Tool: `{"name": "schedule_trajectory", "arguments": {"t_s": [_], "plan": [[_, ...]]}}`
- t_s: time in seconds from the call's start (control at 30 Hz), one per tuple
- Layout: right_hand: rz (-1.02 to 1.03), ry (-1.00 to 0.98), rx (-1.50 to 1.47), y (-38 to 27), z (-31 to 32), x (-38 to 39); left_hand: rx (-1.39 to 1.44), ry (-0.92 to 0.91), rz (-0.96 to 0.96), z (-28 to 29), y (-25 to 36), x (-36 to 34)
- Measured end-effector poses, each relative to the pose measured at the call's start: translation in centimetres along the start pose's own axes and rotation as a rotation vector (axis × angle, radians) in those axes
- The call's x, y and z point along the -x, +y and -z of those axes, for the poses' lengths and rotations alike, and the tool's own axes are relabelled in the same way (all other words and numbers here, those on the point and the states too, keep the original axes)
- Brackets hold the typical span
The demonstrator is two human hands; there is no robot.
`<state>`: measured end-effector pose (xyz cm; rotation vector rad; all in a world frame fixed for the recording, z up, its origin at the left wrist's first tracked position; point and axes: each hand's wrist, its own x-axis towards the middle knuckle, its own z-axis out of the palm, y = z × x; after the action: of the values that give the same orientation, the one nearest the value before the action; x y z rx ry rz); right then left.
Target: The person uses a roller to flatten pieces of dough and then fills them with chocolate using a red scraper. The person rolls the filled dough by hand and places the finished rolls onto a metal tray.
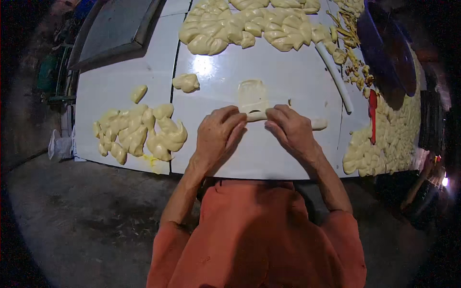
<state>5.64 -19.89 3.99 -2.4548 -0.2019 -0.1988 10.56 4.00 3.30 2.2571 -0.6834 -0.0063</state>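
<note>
Both hands are on one bit of dough here. The strip point(253, 92) lies flat near the middle of the white table point(211, 103), and its near edge is rolled into a little tube. The left hand point(222, 127) has its fingers curled and pinches the left end of that tube, and the right hand point(291, 127) does the same on the right end, so the middle of the tube shows between them. There's a small dark gap right where the tube meets the flat part.

A finished-looking roll point(319, 125) sits just beside the right hand, partly tucked behind it. A dark speck point(289, 102) is on the table a bit beyond that hand.

Loads more dough around: a big pile point(245, 26) at the far side, a smaller heap point(129, 129) off to the left, plus a couple of loose lumps point(186, 83) between the two. On the right there's a spread of small pieces point(384, 139) with a long red tool point(373, 115) lying at its edge. A white rod point(334, 77) lies at a slant nearby, next to some brownish bits point(357, 79), with a dark blue tub point(384, 48) past them. Far left corner has a metal tray point(115, 31).
</note>
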Motion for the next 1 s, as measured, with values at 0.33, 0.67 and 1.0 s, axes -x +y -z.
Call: {"name": "schedule_trajectory", "arguments": {"t_s": [0.33,0.67,1.0], "plan": [[0.184,-0.063,0.150,0.1,0.4,-0.7,-0.099,0.010,-0.158,0.3,-0.3,-0.6],[0.235,-0.103,0.161,0.2,-0.2,-2.2,-0.102,-0.108,-0.135,-0.2,0.0,-1.9],[-0.165,-0.021,0.135,0.4,-0.7,-4.3,-0.049,0.098,0.035,-0.9,-1.8,-3.1]]}}
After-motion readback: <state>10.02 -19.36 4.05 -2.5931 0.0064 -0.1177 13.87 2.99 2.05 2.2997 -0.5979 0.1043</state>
